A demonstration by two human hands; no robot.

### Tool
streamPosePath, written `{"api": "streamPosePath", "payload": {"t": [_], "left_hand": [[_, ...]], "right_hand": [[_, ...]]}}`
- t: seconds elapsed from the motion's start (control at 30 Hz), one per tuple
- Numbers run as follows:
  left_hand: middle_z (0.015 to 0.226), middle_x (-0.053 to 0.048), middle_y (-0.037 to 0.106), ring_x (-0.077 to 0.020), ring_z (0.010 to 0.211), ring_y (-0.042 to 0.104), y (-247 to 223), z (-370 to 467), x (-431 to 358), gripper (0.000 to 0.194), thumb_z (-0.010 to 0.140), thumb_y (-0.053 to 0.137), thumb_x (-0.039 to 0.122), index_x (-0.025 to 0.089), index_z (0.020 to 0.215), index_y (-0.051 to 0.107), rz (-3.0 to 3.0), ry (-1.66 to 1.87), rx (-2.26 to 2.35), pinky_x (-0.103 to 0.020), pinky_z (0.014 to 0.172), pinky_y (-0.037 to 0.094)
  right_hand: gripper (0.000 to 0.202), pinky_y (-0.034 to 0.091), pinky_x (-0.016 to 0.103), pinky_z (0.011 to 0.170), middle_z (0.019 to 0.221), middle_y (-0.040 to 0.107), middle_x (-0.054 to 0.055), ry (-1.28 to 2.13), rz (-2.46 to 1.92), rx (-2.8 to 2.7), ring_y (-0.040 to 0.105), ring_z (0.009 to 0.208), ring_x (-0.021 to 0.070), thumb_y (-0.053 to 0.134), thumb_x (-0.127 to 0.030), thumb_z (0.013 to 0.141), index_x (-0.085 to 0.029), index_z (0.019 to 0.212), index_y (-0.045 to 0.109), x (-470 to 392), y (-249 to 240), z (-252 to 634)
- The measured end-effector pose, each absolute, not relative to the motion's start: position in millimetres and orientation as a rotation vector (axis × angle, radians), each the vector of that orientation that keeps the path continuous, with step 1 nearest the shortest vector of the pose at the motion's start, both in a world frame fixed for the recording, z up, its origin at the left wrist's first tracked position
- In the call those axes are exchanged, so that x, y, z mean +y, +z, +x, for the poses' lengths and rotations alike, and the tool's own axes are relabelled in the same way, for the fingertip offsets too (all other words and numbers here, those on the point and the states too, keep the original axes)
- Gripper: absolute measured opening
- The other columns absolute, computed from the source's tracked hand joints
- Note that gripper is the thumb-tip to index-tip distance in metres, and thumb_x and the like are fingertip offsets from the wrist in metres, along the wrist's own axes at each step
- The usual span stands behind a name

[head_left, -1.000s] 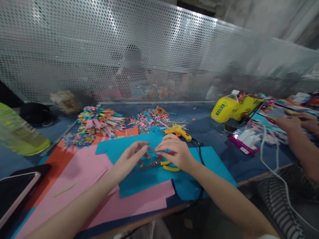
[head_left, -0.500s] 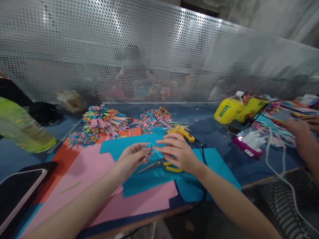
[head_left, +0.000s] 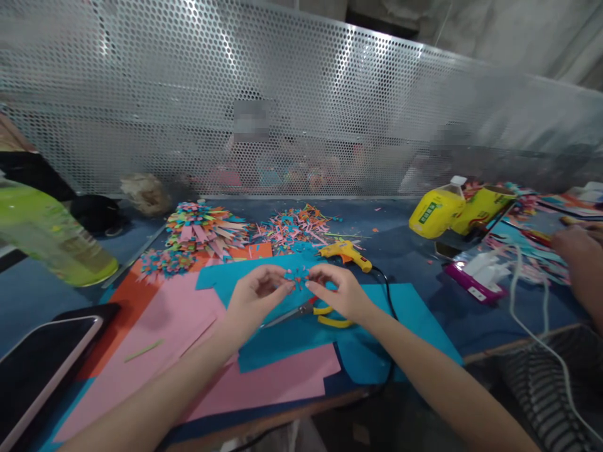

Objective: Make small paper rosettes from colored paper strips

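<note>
Between my two hands is a small fringed paper flower (head_left: 298,276), blue with bits of red. My left hand (head_left: 260,294) pinches its left edge, and the fingertips of my right hand (head_left: 340,290) close on its right edge. Below them, scissors (head_left: 293,312) with yellow handles lie on blue paper (head_left: 268,351). Just behind my right hand rests a yellow glue gun (head_left: 346,252), its black cord running to the right. Larger bunches of multicoloured fringed paper (head_left: 205,229) stand at the back left, with a smaller one (head_left: 167,262) in front.
Cut paper strips (head_left: 301,226) are heaped behind the hands. Pink paper (head_left: 264,392), a phone (head_left: 42,376) and a green bottle (head_left: 61,242) lie to the left. Rightward are a yellow bottle (head_left: 433,210), a purple power strip (head_left: 475,285) and another person's hand (head_left: 581,251). A perforated metal panel (head_left: 301,81) stands behind.
My right hand's fingers, spread over the paper flower before, have drawn in to its right edge. The view has shifted slightly, so things appear a little further right.
</note>
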State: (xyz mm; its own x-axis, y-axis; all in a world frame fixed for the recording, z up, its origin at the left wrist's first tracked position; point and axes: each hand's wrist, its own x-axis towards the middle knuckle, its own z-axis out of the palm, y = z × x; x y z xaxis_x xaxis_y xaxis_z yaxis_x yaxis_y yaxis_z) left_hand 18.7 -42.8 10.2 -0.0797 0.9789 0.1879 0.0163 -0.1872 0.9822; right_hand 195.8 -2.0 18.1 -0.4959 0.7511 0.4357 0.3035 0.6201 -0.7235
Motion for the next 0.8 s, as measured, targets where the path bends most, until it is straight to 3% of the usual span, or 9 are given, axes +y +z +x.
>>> {"api": "streamPosePath", "payload": {"t": [0.27,0.47,0.67,0.8], "left_hand": [[0.069,0.001,0.060,-0.0113,0.066,0.059,5.8,22.5,-46.7,0.019,0.069,0.065,0.028,0.017,0.082,0.056,1.508,1.388,1.189,-0.023,0.062,0.048],[0.068,0.002,0.059,-0.0110,0.065,0.059,5.3,22.6,-46.4,0.018,0.068,0.065,0.028,0.018,0.079,0.056,1.498,1.389,1.188,-0.022,0.060,0.048],[0.069,0.002,0.061,-0.0123,0.065,0.059,2.6,21.1,-45.4,0.021,0.068,0.066,0.030,0.018,0.081,0.055,1.438,1.378,1.227,-0.022,0.060,0.047],[0.065,0.002,0.062,-0.0108,0.055,0.056,1.9,17.9,-40.5,0.022,0.068,0.066,0.033,0.019,0.079,0.054,1.354,1.398,1.277,-0.021,0.053,0.044]], "right_hand": [[0.020,0.039,0.019,0.053,0.061,0.055,-0.002,0.749,-0.816,-2.092,0.048,0.055,0.0084,0.056,-0.032,0.078,-0.015,0.067,0.055,0.8,9.2,193.3],[0.017,0.041,0.020,0.056,0.063,0.059,-0.001,0.809,-0.833,-2.099,0.052,0.059,0.0094,0.056,-0.028,0.078,-0.015,0.067,0.056,1.6,8.8,193.2],[0.021,0.042,0.019,0.055,0.069,0.061,0.001,0.832,-0.849,-2.143,0.053,0.059,0.0096,0.055,-0.035,0.079,-0.014,0.076,0.060,2.2,13.6,196.5],[0.024,0.044,0.024,0.070,0.082,0.063,0.005,0.451,-0.996,-2.150,0.057,0.077,0.0145,0.045,-0.035,0.085,-0.016,0.085,0.059,19.7,20.4,213.0]]}}
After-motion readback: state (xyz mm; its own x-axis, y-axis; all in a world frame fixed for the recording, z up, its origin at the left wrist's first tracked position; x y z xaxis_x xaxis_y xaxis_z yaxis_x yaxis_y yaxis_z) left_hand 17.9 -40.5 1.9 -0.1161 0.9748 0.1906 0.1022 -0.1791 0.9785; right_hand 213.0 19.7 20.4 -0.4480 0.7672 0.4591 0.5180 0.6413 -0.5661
